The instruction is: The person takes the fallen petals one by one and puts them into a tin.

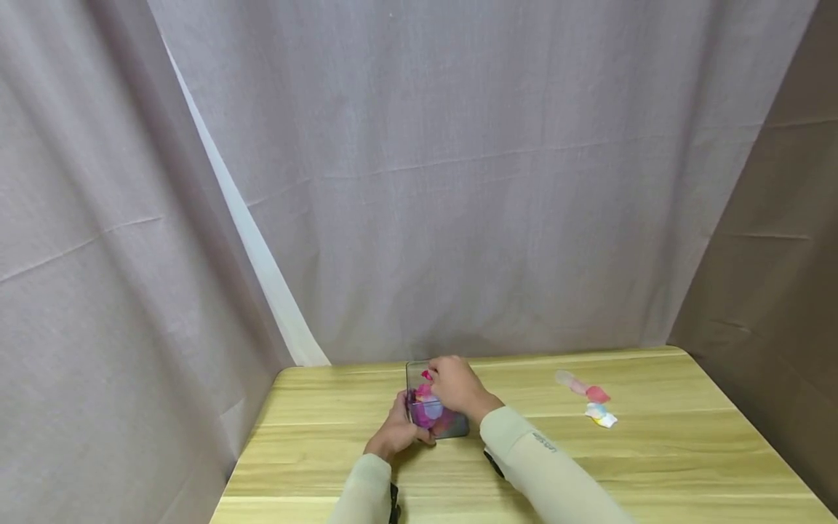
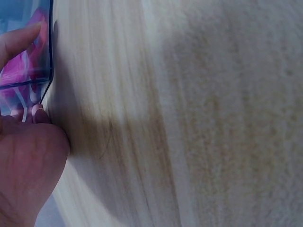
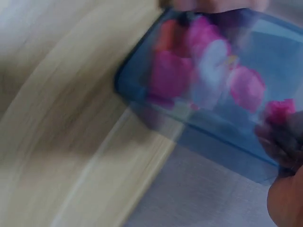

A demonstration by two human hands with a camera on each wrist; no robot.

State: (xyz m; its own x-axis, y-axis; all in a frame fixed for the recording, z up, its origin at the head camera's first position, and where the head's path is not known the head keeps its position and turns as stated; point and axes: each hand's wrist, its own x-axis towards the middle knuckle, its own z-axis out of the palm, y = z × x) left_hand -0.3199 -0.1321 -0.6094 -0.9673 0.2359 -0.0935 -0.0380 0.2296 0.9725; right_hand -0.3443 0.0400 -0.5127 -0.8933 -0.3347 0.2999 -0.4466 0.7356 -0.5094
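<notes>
A see-through bluish-grey box (image 1: 456, 428) stands tilted near the table's back edge, with thin pink, purple and pale petal-like pieces (image 3: 170, 78) inside. My left hand (image 1: 395, 431) grips it from the left and below. In the left wrist view, the thumb (image 2: 19, 42) lies over the box's clear wall (image 2: 43, 61) and other fingertips show beneath. My right hand (image 1: 457, 386) is at the box's open upper part. Its fingertips pinch a crumpled bright pink piece (image 3: 280, 111); the right wrist view is blurred there.
On the wooden table (image 1: 655, 466), to the right, lie a translucent pale piece (image 1: 568, 380), a pink piece (image 1: 598, 394) and a white piece with blue and yellow (image 1: 601, 415). Grey curtains (image 1: 497, 218) hang behind the table and at its sides.
</notes>
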